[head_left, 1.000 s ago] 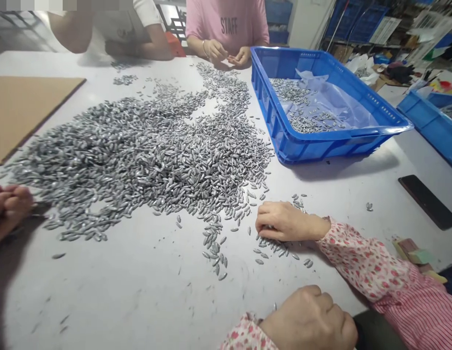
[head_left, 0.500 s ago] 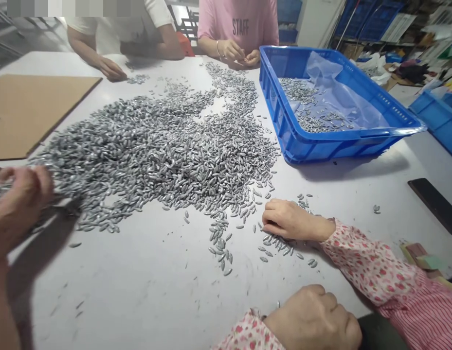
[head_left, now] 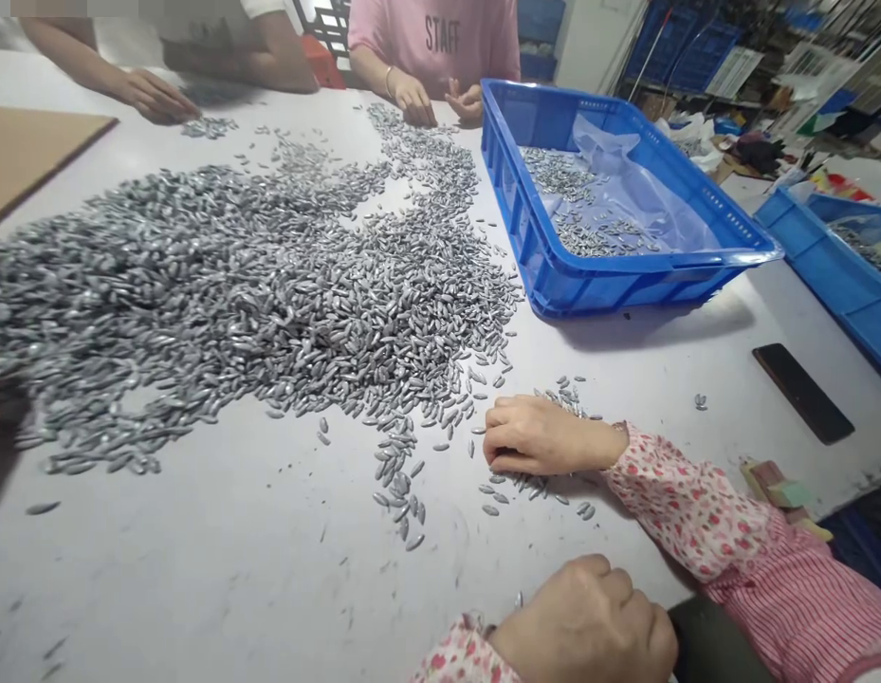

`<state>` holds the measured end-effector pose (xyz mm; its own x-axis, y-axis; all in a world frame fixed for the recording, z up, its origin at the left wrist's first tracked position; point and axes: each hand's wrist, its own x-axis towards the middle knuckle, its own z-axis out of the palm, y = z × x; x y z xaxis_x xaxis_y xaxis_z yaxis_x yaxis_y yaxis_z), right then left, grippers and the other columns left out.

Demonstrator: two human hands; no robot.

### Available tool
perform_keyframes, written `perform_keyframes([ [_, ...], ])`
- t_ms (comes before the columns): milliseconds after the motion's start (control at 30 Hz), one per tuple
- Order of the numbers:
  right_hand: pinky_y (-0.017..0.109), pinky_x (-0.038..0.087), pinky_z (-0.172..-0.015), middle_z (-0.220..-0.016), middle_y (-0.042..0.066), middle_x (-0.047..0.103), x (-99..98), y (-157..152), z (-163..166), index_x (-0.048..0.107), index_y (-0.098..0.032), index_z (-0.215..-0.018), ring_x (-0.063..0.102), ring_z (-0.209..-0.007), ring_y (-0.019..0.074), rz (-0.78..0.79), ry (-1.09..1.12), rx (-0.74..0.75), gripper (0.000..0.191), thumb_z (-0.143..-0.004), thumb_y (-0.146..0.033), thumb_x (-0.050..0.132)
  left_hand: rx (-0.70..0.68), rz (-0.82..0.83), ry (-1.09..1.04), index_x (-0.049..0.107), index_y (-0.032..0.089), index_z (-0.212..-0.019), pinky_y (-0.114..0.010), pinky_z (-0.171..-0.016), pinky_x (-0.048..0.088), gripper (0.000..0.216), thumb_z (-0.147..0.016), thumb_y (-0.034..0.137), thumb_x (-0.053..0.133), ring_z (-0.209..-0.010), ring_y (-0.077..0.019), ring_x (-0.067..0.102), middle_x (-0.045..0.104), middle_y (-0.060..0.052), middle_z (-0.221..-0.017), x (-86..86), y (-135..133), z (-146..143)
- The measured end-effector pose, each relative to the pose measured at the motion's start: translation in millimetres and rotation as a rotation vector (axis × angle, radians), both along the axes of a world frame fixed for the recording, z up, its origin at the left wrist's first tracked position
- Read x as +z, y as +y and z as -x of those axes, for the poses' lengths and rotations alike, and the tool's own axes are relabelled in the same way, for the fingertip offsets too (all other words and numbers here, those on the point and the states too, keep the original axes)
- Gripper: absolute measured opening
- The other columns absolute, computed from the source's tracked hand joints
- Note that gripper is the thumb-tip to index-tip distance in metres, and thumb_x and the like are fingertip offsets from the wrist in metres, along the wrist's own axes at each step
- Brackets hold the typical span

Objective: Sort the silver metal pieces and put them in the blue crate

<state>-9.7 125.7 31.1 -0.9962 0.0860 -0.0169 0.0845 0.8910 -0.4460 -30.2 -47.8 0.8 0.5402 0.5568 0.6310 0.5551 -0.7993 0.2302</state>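
Note:
My right hand [head_left: 536, 434] rests on the white table with its fingers curled in, over a small group of grey, seed-shaped pieces [head_left: 536, 487]. Whatever lies under its fingertips is hidden. Near the bottom edge my left hand [head_left: 586, 617] is closed in a fist, its palm turned out of sight. Both arms wear flowered sleeves. A wide pile of the same shiny grey pieces [head_left: 290, 294] spreads over the table beyond and left of my hands. A thin trail of pieces [head_left: 398, 484] runs toward me, left of my right hand.
A blue crate [head_left: 646, 275] holding pieces and clear plastic stands at the back right. A phone [head_left: 802, 394] and small coloured blocks [head_left: 780, 486] lie to the right. Across the table are two co-workers' hands [head_left: 156, 97]. Brown board [head_left: 34, 156] lies far left.
The view has swung, so the scene sits further left and a co-worker's bare forearm has left the view. The pink-shirted co-worker's hands have parted. My hands keep their pose.

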Motion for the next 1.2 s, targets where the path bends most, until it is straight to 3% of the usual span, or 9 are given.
perform_keyframes([
  [133,0.029,0.041,-0.079,-0.081,0.003,0.057,-2.2,2,0,0.063,-0.016,-0.083,0.05,-0.08,0.0161,0.035,0.012,-0.053,0.021,-0.098,-0.023,0.049,0.003,-0.005,-0.001,0.044,0.018,-0.067,-0.029,-0.047,0.025,0.023,-0.082,0.014,0.06,-0.048,-0.0113,0.039,0.041,0.004,-0.056,-0.3,1,0],
  [267,0.028,0.042,-0.077,-0.088,0.005,0.059,-4.7,1,3,0.061,-0.015,-0.089,0.051,-0.083,0.0162,0.09,0.069,-0.185,0.02,-0.098,-0.03,0.052,0.008,-0.017,-0.018,0.044,0.017,-0.066,-0.028,-0.047,0.026,0.024,-0.083,0.013,0.06,-0.048,-0.0109,0.04,0.042,0.005,-0.055,-0.3,3,-1],
  [367,0.028,0.042,-0.074,-0.093,0.006,0.059,-6.9,-3,7,0.06,-0.015,-0.092,0.051,-0.086,0.017,0.047,0.078,-0.279,0.016,-0.095,-0.031,0.057,0.01,-0.014,-0.017,0.043,0.017,-0.065,-0.028,-0.047,0.026,0.026,-0.083,0.013,0.061,-0.048,-0.0106,0.04,0.042,0.005,-0.055,-0.9,3,0],
  [600,0.026,0.04,-0.07,-0.083,0.003,0.057,-13.7,-2,9,0.059,-0.016,-0.081,0.05,-0.079,0.015,0.025,0.094,-0.266,0.013,-0.092,-0.018,0.054,0.011,-0.067,-0.021,0.044,0.017,-0.064,-0.028,-0.045,0.023,0.027,-0.078,0.013,0.067,-0.046,-0.0111,0.037,0.04,0.005,-0.054,-2.6,6,0],
  [767,0.026,0.043,-0.078,-0.088,0.004,0.059,-18.4,-1,12,0.062,-0.015,-0.092,0.053,-0.083,0.0147,0.085,0.193,-0.383,0.01,-0.094,-0.015,0.053,0.017,-0.08,-0.026,0.044,0.017,-0.062,-0.027,-0.044,0.023,0.03,-0.077,0.014,0.07,-0.045,-0.011,0.037,0.04,0.005,-0.052,-2.6,7,-1],
  [900,0.026,0.044,-0.074,-0.1,0.007,0.057,-16.8,-1,16,0.062,-0.017,-0.109,0.053,-0.087,0.0161,0.017,0.153,-0.374,0.017,-0.096,-0.021,0.051,-0.006,-0.072,-0.021,0.044,0.017,-0.063,-0.027,-0.044,0.024,0.029,-0.081,0.014,0.066,-0.046,-0.0106,0.038,0.041,0.005,-0.053,-4.3,8,-1],
  [1200,0.025,0.042,-0.074,-0.09,0.003,0.057,-16.0,13,8,0.064,-0.016,-0.091,0.053,-0.081,0.0133,0.079,0.113,-0.309,0.01,-0.093,-0.015,0.054,-0.004,-0.063,-0.021,0.045,0.017,-0.062,-0.027,-0.043,0.024,0.03,-0.077,0.016,0.07,-0.045,-0.01,0.039,0.04,0.005,-0.053,-3.7,7,-1],
])
